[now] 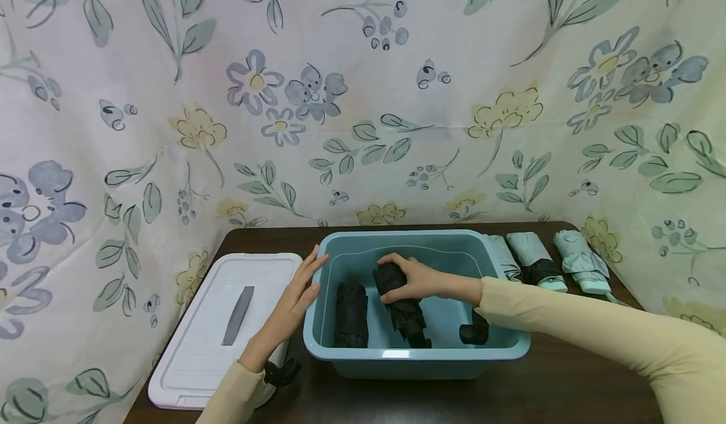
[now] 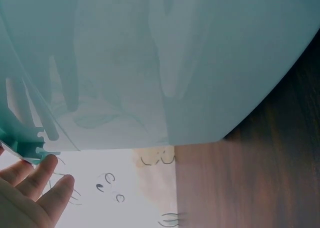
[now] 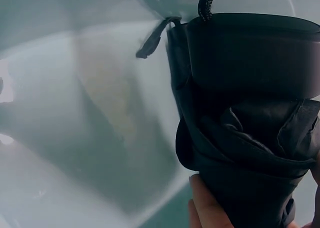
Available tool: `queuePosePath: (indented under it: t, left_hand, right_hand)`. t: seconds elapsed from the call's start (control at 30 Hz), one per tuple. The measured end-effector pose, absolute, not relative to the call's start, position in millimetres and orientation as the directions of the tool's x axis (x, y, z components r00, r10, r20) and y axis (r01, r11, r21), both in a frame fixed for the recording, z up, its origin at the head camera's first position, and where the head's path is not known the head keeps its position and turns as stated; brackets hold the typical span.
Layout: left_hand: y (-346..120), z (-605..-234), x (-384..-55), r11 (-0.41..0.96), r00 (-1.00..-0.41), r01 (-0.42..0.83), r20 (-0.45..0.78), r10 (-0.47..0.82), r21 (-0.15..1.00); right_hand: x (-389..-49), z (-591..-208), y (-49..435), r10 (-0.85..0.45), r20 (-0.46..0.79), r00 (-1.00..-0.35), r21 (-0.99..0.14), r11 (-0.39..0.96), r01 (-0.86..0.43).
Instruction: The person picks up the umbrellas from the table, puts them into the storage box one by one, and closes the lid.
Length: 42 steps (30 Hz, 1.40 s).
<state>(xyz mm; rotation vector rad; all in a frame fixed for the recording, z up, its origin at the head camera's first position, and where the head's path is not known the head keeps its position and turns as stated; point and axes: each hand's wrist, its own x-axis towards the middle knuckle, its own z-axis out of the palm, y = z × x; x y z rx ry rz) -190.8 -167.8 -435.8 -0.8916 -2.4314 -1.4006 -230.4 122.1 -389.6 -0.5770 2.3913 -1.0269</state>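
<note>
My right hand [image 1: 413, 278] reaches into the blue plastic bin [image 1: 408, 353] and grips a folded black umbrella [image 1: 407, 317] near its upper end, thumb on one side and fingers on the other. Close up in the right wrist view, the umbrella [image 3: 250, 58] shows a smooth dark handle, a cord loop and wrapped cloth. To its left inside the bin lies another folded black umbrella [image 1: 351, 315]. My left hand [image 1: 288, 301] is at the bin's left rim with its fingers extended, and the left wrist view shows those fingertips [image 2: 47, 168] at the rim's edge.
A white lid [image 1: 190, 342] with a grey handle lies left of the bin on the dark wooden table [image 1: 567, 373]. Several folded pale green umbrellas [image 1: 581, 261] lie behind the right arm. A black object [image 1: 474, 332] sits at the bin's right end. Floral cloth [image 1: 363, 109] hangs behind.
</note>
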Motion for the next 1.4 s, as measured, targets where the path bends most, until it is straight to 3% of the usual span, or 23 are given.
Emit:
queuePosePath:
  t: [0.8, 1.4]
  left_hand:
    - [-166.4, -436.5, -190.1, 0.361, -0.801, 0.585, 0.447, 0.399, 0.726]
    - [-167.9, -436.8, -188.2, 0.35, -0.799, 0.589, 0.458, 0.389, 0.729]
  right_hand:
    - [-233.1, -422.8, 94.2, -0.519, -0.285, -0.806, -0.736, 0.657, -0.163]
    - [-232.7, -430.7, 88.8, -0.494, -0.366, -0.789, -0.781, 0.624, -0.028]
